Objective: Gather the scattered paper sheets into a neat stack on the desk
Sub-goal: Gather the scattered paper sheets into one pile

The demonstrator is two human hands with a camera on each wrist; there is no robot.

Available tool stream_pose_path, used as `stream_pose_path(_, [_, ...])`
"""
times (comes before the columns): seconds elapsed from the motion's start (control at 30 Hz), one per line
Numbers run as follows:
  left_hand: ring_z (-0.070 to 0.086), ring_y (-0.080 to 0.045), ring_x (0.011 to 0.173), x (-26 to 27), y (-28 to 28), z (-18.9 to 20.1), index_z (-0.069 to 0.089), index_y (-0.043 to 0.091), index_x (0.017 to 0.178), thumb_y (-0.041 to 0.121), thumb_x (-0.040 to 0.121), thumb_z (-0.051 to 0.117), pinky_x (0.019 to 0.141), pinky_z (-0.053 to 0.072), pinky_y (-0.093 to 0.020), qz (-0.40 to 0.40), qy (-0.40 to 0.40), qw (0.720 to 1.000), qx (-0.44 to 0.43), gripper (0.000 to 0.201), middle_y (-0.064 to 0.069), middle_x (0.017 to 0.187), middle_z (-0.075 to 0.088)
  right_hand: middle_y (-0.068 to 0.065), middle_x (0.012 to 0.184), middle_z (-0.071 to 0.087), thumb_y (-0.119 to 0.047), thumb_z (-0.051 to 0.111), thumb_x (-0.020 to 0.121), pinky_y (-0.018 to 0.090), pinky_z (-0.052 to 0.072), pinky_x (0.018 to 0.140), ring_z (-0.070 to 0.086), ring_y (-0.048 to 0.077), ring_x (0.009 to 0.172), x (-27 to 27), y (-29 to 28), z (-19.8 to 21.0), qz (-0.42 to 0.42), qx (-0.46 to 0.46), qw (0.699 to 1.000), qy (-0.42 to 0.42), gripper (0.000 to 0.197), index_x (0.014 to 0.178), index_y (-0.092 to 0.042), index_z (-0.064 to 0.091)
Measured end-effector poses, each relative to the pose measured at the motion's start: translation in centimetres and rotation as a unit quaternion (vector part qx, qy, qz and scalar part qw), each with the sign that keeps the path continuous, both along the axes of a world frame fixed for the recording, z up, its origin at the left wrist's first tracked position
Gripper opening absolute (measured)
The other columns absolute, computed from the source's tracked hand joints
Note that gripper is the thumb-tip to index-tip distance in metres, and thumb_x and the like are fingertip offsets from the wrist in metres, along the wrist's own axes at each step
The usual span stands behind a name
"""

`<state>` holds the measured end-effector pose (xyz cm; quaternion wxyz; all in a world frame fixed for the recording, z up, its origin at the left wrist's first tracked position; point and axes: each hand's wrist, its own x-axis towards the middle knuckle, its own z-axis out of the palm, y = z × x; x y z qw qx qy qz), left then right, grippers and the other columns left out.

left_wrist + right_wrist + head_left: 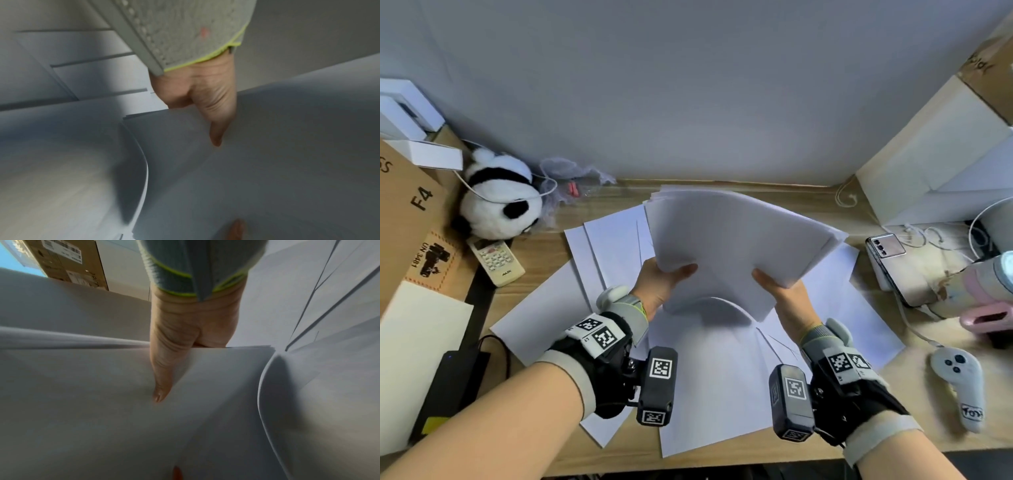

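A thick bundle of white paper sheets (732,240) is lifted above the desk, tilted up toward the wall. My left hand (664,284) grips its near left edge, thumb on top (218,123). My right hand (780,291) grips the near right edge, thumb on top (162,378). The fingers under the bundle are hidden. The bundle's lowest sheet sags in a curve (722,308). Several loose sheets (592,253) lie fanned out flat on the wooden desk (541,284) beneath, on the left, the right (859,308) and in front (715,394).
A plush panda (500,202) and a remote control (496,260) sit at the back left beside a cardboard box (407,212). A phone (887,260), cables and a white handheld controller (962,383) lie on the right. A black power adapter (452,387) is at the left front.
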<state>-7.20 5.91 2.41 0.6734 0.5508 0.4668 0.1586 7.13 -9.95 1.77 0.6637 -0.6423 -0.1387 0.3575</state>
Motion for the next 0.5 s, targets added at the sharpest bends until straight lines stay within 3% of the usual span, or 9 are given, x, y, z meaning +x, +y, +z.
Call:
stream_pose_path(0.1, [0.062, -0.021, 0.087, -0.1, 0.3, -0.4, 0.064, -0.002, 0.115, 0.004, 0.077, 0.073, 0.071, 0.050, -0.021, -0.002, 0.007, 1.000, -0.011, 0.040, -0.012, 0.104, 0.067, -0.002, 0.098, 0.072, -0.004, 0.067, 0.080, 0.024, 0.056, 0.081, 0.067, 0.010, 0.088, 0.4, -0.1, -0.2, 0.008, 0.001, 1.000, 0.004, 0.023, 0.096, -0.019, 0.068])
stream_pose_path(0.2, [0.063, -0.025, 0.102, -0.4, 0.0, -1.4, 0.062, -0.003, 0.119, 0.006, 0.084, 0.066, 0.086, 0.050, -0.029, -0.027, 0.028, 0.999, -0.024, 0.036, -0.019, 0.117, 0.066, -0.007, 0.092, 0.073, -0.005, 0.067, 0.081, 0.018, 0.053, 0.075, 0.067, 0.010, 0.086, 0.1, -0.4, -1.7, -0.002, -0.050, 0.999, 0.018, 0.017, 0.092, -0.018, 0.068])
stream_pose_path(0.27, [0.063, -0.026, 0.105, -0.1, -0.2, -1.4, 0.062, -0.004, 0.119, 0.010, 0.089, 0.060, 0.092, 0.048, -0.033, -0.022, 0.038, 0.999, -0.005, 0.033, -0.018, 0.116, 0.066, -0.008, 0.086, 0.072, -0.007, 0.067, 0.082, 0.016, 0.053, 0.070, 0.067, 0.008, 0.079, 0.0, -0.2, -2.5, -0.018, -0.075, 0.997, 0.022, 0.012, 0.088, -0.017, 0.068])
stream_pose_path(0.4, [0.059, -0.020, 0.098, 0.2, 0.5, -1.4, 0.061, 0.003, 0.113, 0.009, 0.091, 0.056, 0.087, 0.042, -0.026, 0.014, 0.045, 0.998, 0.029, 0.024, -0.013, 0.109, 0.065, 0.006, 0.090, 0.069, -0.003, 0.065, 0.082, 0.024, 0.051, 0.073, 0.063, 0.016, 0.079, 0.7, 0.3, -3.1, 0.000, -0.103, 0.995, 0.012, 0.015, 0.095, -0.009, 0.066])
stream_pose_path(0.5, [0.061, -0.027, 0.110, -1.1, 1.5, -2.9, 0.060, -0.004, 0.119, 0.010, 0.090, 0.056, 0.093, 0.043, -0.030, 0.052, 0.104, 0.993, 0.013, 0.032, -0.018, 0.122, 0.064, 0.004, 0.097, 0.061, -0.002, 0.065, 0.081, 0.028, 0.045, 0.078, 0.057, 0.019, 0.089, 1.7, -0.3, -4.9, -0.045, -0.168, 0.983, 0.056, 0.029, 0.109, -0.010, 0.061])
